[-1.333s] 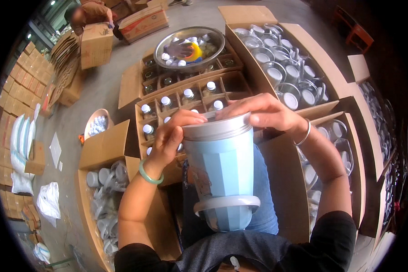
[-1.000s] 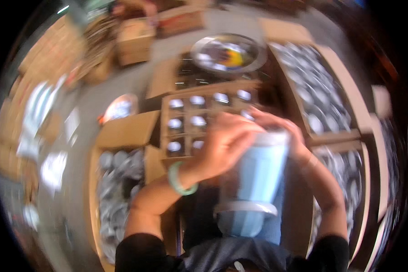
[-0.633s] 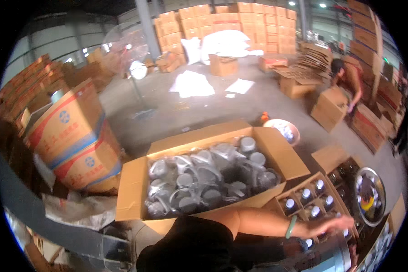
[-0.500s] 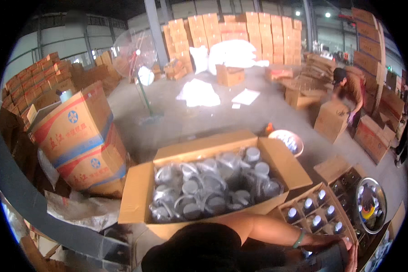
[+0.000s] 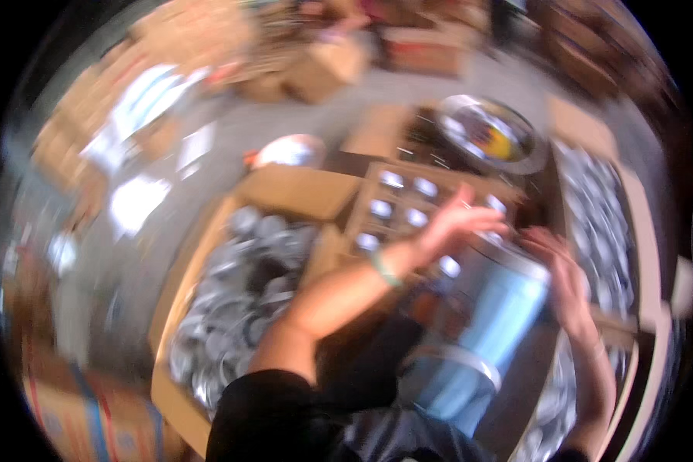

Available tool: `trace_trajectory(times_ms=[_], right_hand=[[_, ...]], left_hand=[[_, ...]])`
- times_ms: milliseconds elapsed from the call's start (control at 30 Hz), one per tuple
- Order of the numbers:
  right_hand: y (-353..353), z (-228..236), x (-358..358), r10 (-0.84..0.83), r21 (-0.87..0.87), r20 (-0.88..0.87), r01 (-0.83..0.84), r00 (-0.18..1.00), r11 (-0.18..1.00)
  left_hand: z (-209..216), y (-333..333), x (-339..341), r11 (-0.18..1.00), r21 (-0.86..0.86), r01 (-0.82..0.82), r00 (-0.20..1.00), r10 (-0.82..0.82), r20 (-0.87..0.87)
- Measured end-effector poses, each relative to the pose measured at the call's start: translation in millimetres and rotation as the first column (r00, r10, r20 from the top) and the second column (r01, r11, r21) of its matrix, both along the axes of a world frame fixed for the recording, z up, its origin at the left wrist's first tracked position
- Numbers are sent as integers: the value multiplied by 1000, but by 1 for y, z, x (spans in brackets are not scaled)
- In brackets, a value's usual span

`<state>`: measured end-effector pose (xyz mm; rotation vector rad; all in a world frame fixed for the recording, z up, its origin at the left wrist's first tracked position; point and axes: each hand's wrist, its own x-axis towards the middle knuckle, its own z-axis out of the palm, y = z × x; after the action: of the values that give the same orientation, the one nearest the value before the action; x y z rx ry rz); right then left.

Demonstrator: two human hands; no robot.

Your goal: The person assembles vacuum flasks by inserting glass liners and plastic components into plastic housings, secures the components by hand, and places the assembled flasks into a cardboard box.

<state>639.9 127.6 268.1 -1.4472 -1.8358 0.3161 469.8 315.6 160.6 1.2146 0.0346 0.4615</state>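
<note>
Over a divided carton [image 5: 431, 168] of white-capped bottles [image 5: 416, 218], my left hand [image 5: 466, 223] reaches out with its fingers spread, and a green band circles that wrist. My right hand [image 5: 558, 266] is across from it, fingers stretched toward the left hand and blurred. Below both hands leans a light-blue cylinder [image 5: 500, 308] with a grey rim and a pale band around it. Its rim lies close under my fingers; whether they touch it I cannot tell. I make out nothing held in either hand.
To the left stands an open carton [image 5: 179, 308] of grey-capped clear containers [image 5: 239, 285]. A round metal bowl [image 5: 535, 158] with small pale pieces and something yellow sits beyond the bottles. Another carton [image 5: 635, 208] of silvery pieces lines the right. A pale basin [image 5: 291, 148] is farther back.
The view has swung to the right and down, bringing the bottle carton to the middle. My left hand now shows spread; my right hand and the light-blue cylinder have come into clear sight.
</note>
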Motion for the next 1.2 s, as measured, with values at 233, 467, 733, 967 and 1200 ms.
trace_trajectory(times_ms=[233, 467, 733, 967, 1200], right_hand=[[4, 9, 36, 100, 86, 189, -118, 977, 989], [-2, 14, -8, 250, 148, 78, -259, 965, 955], [9, 36, 20, 334, -370, -159, -370, 929, 852], [21, 62, 30, 410, -404, 97, -340, 907, 849], [4, 82, -8, 398, -650, 415, -39, 818, 759]], left_hand=[[15, 11, 44, 968, -13, 250, 967, -250, -48], [19, -26, 45, 933, -133, 335, 914, -356, -195], [31, -26, 36, 782, -493, 382, 874, -479, -83], [52, -58, 23, 877, -420, 235, 933, -325, -157], [83, -97, 3, 978, 199, 60, 933, 16, -361]])
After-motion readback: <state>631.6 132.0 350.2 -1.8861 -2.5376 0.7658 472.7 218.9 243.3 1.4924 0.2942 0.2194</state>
